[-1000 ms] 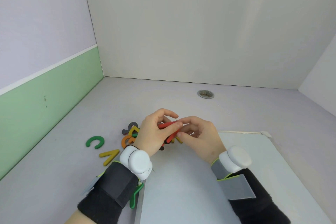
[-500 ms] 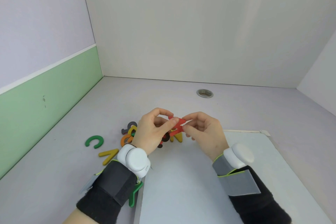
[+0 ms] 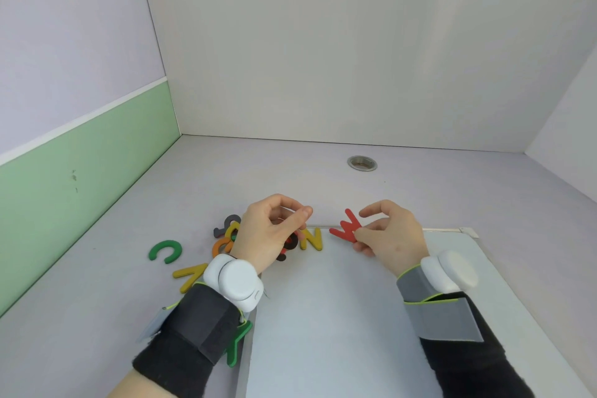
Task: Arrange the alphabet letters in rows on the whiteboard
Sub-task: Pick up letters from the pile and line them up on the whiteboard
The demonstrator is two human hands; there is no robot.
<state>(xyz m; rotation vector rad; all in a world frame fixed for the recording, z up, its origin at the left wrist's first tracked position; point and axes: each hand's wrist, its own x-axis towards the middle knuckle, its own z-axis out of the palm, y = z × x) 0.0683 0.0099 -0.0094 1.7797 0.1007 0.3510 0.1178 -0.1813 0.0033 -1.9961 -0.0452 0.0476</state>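
Right now your right hand (image 3: pixel 392 237) pinches a red W-shaped foam letter (image 3: pixel 346 230) between the thumb and fingertips, with the index finger lifted clear above it. The letter shows over the far edge of the white rectangular whiteboard (image 3: pixel 355 317), and whether it touches the board cannot be told. Your left hand (image 3: pixel 269 233) hangs over the board's far left corner with its fingers curled and the thumb stretched toward the index tip. Whether anything sits in that pinch cannot be told. Just beside that hand, on the same corner of the board, lies a yellow N-shaped foam letter (image 3: pixel 312 237). Close against its left side is a dark ring-shaped letter (image 3: pixel 293 242), partly hidden by your palm. Left of the board, on the pale lilac tabletop (image 3: pixel 97 317), more letters lie loose. A grey S-shaped letter (image 3: pixel 226 223) and an orange curved letter (image 3: pixel 220 246) bunch close by your left hand, a green C-shaped letter (image 3: pixel 164 250) lies farther left and apart, and a yellow V-shaped letter (image 3: pixel 190 275) lies just beside your left wrist. A green angular letter (image 3: pixel 238 344) pokes out from under your left forearm at the board's left edge. Each wrist carries a white rounded device — the left one (image 3: pixel 237 283) over a black strap, the right one (image 3: pixel 449 270) over a grey strap. A round metal grommet (image 3: pixel 361 162) sits in the tabletop well beyond the board.
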